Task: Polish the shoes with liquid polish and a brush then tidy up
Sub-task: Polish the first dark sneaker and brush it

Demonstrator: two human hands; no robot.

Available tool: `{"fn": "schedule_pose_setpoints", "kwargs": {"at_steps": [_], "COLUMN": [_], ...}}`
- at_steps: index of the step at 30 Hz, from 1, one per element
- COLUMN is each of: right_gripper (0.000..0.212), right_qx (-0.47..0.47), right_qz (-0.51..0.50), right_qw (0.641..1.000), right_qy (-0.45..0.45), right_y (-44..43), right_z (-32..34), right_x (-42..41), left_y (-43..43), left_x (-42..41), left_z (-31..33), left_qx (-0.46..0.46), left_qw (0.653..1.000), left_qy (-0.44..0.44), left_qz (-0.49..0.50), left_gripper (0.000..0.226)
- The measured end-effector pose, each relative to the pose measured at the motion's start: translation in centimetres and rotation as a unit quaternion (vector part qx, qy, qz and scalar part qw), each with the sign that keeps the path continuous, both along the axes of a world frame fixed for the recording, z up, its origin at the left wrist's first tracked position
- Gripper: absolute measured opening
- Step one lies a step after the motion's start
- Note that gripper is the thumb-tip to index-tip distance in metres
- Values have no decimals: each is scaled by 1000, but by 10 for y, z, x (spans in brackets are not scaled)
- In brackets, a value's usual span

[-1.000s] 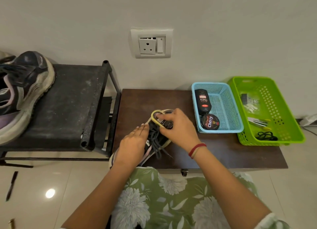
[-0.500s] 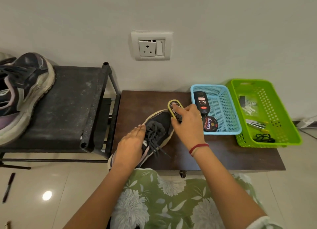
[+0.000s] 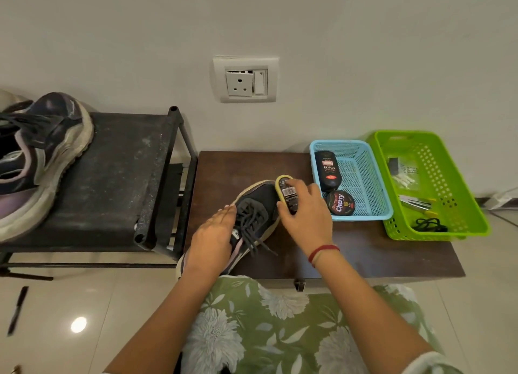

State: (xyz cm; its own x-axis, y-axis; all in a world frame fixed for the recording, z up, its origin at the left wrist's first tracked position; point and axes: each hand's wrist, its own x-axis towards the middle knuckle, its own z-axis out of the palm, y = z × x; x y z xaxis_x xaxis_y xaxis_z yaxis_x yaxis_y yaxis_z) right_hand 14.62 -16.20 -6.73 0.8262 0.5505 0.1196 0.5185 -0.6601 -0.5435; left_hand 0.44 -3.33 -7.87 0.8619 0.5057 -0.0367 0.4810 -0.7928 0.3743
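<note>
My right hand (image 3: 307,216) has carried the yellow-edged pad (image 3: 286,190) from laces to toe of the shoe (image 3: 259,200) on the table (image 3: 224,172), fingers curled round it; my left hand (image 3: 211,235), flat, braces the shoe. Risk: hard strokes may skid it toward the blue basket (image 3: 364,216).

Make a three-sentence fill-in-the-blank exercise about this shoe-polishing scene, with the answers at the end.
1. The polish bottle and round tin lie in the ____ basket.
2. The right hand holds a yellow-edged applicator against the laced shoe at its ____.
3. The other shoe sits on the black rack, on the person's ____ side.

Answers: blue; toe; left
</note>
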Motion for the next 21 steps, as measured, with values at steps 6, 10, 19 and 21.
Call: {"fn": "schedule_pose_setpoints", "kwargs": {"at_steps": [6, 10, 19, 21], "right_gripper": [39, 38, 40, 42], "right_qx": [-37, 107, 91, 112], "right_qz": [10, 15, -2, 21], "right_qw": [999, 994, 993, 989], "right_qy": [-1, 36, 71, 97], "right_y": [-5, -5, -5, -6], "right_z": [1, 11, -1, -4], "right_x": [0, -1, 3, 2], "left_y": [1, 2, 12, 21], "left_x": [1, 1, -2, -10], "left_z": [1, 3, 13, 14], "left_qx": [-6, -25, -32, -39], "left_qw": [1000, 999, 995, 988], "left_qy": [10, 9, 75, 117], "left_qz": [4, 28, 63, 92], "left_gripper": [68, 67, 65, 68]}}
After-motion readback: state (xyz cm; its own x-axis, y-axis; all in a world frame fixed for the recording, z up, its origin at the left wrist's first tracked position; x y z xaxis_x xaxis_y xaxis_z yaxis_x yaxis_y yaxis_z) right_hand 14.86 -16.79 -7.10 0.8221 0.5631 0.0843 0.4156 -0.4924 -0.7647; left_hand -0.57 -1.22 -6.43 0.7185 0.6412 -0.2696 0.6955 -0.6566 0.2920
